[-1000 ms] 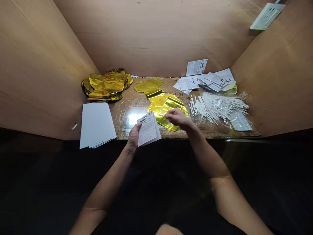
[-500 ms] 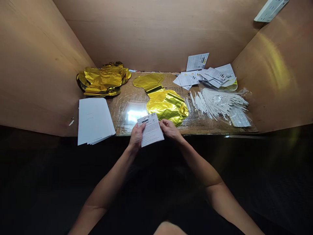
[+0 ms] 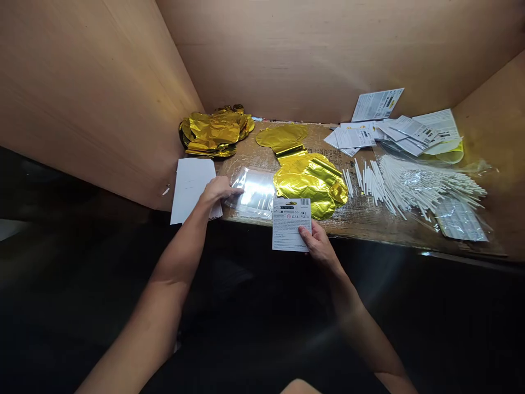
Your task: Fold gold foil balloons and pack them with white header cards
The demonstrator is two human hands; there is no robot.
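Observation:
My right hand [image 3: 320, 243] grips a printed white card [image 3: 289, 227] by its lower right edge, thumb on the text side. The card has a barcode and a small hang slot at its top, and is held upright at the table's front edge. My left hand [image 3: 218, 190] reaches over the right edge of a stack of white cards [image 3: 191, 183]. One stretched finger touches the clear plastic sleeves [image 3: 255, 191]; its other fingers are partly hidden. Behind the held card lies a flat gold foil balloon [image 3: 307, 178].
A pile of folded gold foil balloons [image 3: 215, 131] sits at the back left. On the right are many white sticks [image 3: 414, 183] in and around a clear bag, with several printed cards [image 3: 410, 134] behind. Wooden panels [image 3: 287, 60] enclose the cardboard-covered table.
My left hand has let go of the printed card and moved left to the clear sleeves. The right hand now holds the card alone. The view has turned left.

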